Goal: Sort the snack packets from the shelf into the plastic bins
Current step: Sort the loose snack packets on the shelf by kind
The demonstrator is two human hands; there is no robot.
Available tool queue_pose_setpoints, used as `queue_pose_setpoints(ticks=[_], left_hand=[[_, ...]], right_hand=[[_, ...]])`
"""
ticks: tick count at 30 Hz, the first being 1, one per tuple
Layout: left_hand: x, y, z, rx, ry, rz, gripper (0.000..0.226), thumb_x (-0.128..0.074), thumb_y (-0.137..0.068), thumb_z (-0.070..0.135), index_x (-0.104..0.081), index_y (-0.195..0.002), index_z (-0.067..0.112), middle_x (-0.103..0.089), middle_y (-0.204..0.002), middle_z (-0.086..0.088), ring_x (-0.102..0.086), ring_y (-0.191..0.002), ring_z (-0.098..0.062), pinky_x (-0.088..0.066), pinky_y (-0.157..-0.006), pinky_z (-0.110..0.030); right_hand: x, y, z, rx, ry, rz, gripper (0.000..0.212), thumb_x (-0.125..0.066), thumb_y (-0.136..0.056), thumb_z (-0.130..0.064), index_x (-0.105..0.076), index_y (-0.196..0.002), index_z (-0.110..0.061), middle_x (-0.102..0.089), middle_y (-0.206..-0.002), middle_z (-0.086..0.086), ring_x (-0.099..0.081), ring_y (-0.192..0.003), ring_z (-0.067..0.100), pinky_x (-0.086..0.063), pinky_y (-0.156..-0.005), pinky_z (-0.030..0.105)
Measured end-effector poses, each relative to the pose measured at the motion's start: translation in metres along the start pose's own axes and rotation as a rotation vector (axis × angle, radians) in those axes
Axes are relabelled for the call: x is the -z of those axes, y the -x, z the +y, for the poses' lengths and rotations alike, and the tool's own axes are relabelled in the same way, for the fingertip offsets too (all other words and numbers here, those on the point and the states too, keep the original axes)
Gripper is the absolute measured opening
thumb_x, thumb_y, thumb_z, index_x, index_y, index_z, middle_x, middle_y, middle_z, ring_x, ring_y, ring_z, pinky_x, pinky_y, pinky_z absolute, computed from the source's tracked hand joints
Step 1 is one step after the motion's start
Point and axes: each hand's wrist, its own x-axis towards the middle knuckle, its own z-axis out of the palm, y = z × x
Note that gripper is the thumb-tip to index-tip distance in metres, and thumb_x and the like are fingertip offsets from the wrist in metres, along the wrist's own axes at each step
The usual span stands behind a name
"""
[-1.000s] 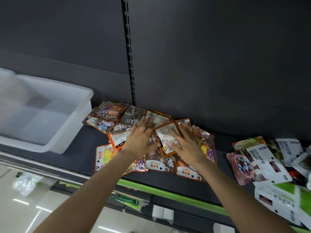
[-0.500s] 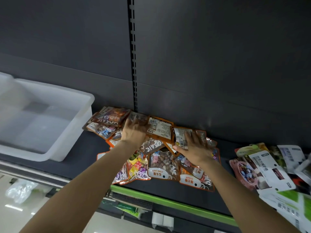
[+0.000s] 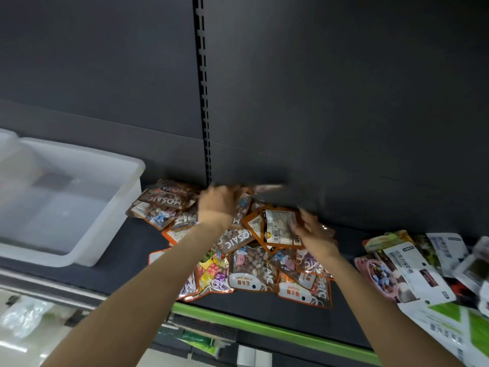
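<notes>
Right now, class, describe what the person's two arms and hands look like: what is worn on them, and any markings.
Both forearms are bare, no sleeves in view. The left hand and right hand wear no gloves; no watch or bracelet shows at either wrist. Motion blur hides the fingers, so rings cannot be ruled out.

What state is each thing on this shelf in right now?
Plastic bin: on the shelf, no packets visible inside.
Orange-edged packet: lifted off the pile, back side showing, held by the right hand.
Left hand: at the back of the candy pile, grip blurred.
Candy pile: spread flat, overlapping.
White and green packets: heaped at the right.
</notes>
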Motion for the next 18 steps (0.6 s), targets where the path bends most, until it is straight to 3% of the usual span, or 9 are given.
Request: queue_pose_setpoints(ticks=[2, 4, 7, 9, 11, 14, 16, 18], left_hand=[[-0.015, 0.010, 0.025, -0.161, -0.078, -0.170, 0.036, -0.038, -0.100, 0.038, -0.046, -0.134, 0.028, -0.058, -0.122, -0.007, -0.047, -0.125, -0.026, -0.032, -0.107, -0.042], [-0.033, 0.017, 0.039, -0.307, -0.109, -0.342, 0.051, -0.043, -0.097, 0.042, -0.029, -0.145, 0.032, -0.042, -0.144, -0.006, -0.031, -0.138, -0.025, -0.016, -0.114, -0.044], [-0.047, 0.020, 0.030, -0.349, 0.003, -0.434, 0.071, -0.056, -0.093, 0.029, -0.013, -0.150, 0.032, -0.025, -0.154, -0.003, -0.024, -0.142, -0.024, -0.019, -0.116, -0.040], [-0.047, 0.020, 0.013, -0.328, 0.114, -0.394, 0.078, -0.062, -0.089, 0.024, -0.014, -0.150, 0.033, -0.023, -0.155, 0.000, -0.025, -0.141, -0.023, -0.026, -0.115, -0.039], [-0.044, 0.020, -0.006, -0.279, 0.096, -0.322, 0.081, -0.066, -0.086, 0.032, -0.016, -0.149, 0.032, -0.022, -0.155, 0.000, -0.024, -0.141, -0.023, -0.028, -0.114, -0.041], [-0.041, 0.025, -0.030, -0.212, -0.059, -0.333, 0.091, -0.067, -0.078, 0.053, -0.014, -0.150, 0.029, -0.016, -0.157, 0.001, -0.014, -0.144, -0.022, -0.017, -0.117, -0.042], [-0.040, 0.029, -0.039, -0.191, -0.167, -0.362, 0.099, -0.065, -0.074, 0.062, -0.011, -0.151, 0.029, -0.010, -0.158, 0.001, -0.006, -0.146, -0.022, -0.009, -0.117, -0.042], [-0.042, 0.031, -0.043, -0.160, -0.226, -0.378, 0.100, -0.061, -0.074, 0.066, -0.009, -0.151, 0.029, -0.006, -0.159, 0.000, -0.001, -0.146, -0.024, -0.004, -0.118, -0.043]], right_hand=[[0.005, 0.004, 0.002, 0.014, -0.213, 0.251, 0.045, -0.038, -0.101, -0.024, -0.031, -0.145, -0.026, -0.039, -0.148, 0.000, -0.037, -0.136, 0.024, -0.031, -0.109, 0.036], [0.008, 0.013, 0.004, 0.102, -0.240, 0.367, 0.050, -0.035, -0.098, -0.004, -0.034, -0.144, -0.022, -0.037, -0.148, -0.001, -0.034, -0.137, 0.017, -0.027, -0.112, 0.029], [0.006, 0.022, 0.010, 0.231, 0.045, 0.206, 0.063, -0.035, -0.090, 0.010, -0.043, -0.138, -0.030, -0.034, -0.150, -0.006, -0.032, -0.138, 0.015, -0.029, -0.112, 0.028], [-0.001, 0.025, 0.009, 0.240, 0.278, 0.033, 0.056, -0.039, -0.092, 0.001, -0.047, -0.136, -0.031, -0.030, -0.152, -0.008, -0.033, -0.138, 0.016, -0.033, -0.112, 0.035], [-0.010, 0.027, 0.002, 0.258, 0.505, -0.014, 0.050, -0.043, -0.097, -0.023, -0.032, -0.145, -0.034, -0.018, -0.157, -0.007, -0.023, -0.143, 0.019, -0.028, -0.115, 0.038], [-0.029, 0.024, -0.006, 0.354, 0.781, -0.027, 0.075, -0.040, -0.090, -0.064, -0.005, -0.150, -0.038, 0.000, -0.160, -0.003, -0.003, -0.147, 0.025, -0.014, -0.118, 0.044], [-0.037, 0.017, -0.009, 0.326, 0.871, -0.043, 0.086, -0.043, -0.084, -0.070, 0.002, -0.150, -0.038, 0.004, -0.160, 0.000, 0.001, -0.147, 0.028, -0.014, -0.118, 0.048], [-0.040, 0.013, -0.013, 0.286, 0.908, -0.046, 0.085, -0.050, -0.086, -0.062, 0.001, -0.150, -0.037, 0.000, -0.159, 0.002, -0.003, -0.146, 0.030, -0.024, -0.115, 0.050]])
